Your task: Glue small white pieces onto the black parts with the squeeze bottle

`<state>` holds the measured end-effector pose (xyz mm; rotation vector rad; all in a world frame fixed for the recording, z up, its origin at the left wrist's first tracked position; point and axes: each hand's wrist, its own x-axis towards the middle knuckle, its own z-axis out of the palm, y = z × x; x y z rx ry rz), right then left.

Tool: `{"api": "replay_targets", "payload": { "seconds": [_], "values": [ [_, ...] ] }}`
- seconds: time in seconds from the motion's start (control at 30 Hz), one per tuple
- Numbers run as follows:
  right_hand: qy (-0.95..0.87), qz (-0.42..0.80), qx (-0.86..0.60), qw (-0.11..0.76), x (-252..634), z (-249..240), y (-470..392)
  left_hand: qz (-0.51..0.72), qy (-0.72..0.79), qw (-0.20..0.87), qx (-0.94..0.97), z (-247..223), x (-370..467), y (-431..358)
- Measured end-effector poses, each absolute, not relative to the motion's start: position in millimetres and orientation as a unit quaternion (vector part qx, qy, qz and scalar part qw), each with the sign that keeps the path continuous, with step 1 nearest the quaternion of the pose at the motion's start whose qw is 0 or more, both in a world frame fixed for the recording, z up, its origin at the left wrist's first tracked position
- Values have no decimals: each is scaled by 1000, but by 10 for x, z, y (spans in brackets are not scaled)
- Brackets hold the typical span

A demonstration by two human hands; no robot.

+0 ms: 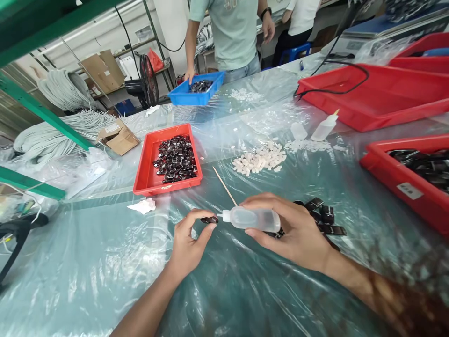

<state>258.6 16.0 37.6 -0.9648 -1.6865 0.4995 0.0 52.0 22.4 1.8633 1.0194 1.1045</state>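
Observation:
Between the thumb and index finger of my left hand (191, 241) is a small black piece (209, 219). My right hand (291, 231) grips a translucent squeeze bottle (255, 218), lying sideways with its nozzle at the black piece. A thin wooden stick (225, 186) points away from the bottle, its near end hidden behind it. Several black pieces (328, 214) lie on the plastic-covered table (115, 248) behind and beside my right hand. A pile of small white pieces (260, 159) lies beyond the stick. To its left, a red tray (138, 183) holds many black pieces.
A crumpled white tissue (143, 206) lies before the red tray. Another bottle (325, 128) stands tilted near a large red tray (372, 93). At right is a red bin (396, 175) of black parts. Across the table, a person's hand (189, 76) touches a blue tray (196, 98).

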Motion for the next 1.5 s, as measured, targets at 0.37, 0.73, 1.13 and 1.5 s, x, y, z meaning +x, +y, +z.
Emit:
{"api": "replay_targets", "payload": {
  "seconds": [0.37,0.73,1.13,1.5],
  "values": [
    [-774,126,-355,509,2545,384,118,483,331,298,754,208,49,499],
    [-842,-8,-339,420,2597,409,-46,466,292,209,809,280,52,509],
    [-797,94,-358,478,2563,488,72,462,317,184,808,239,42,508],
    [-725,216,-403,514,2683,531,183,469,357,201,783,183,-1,527]
  ]
}}
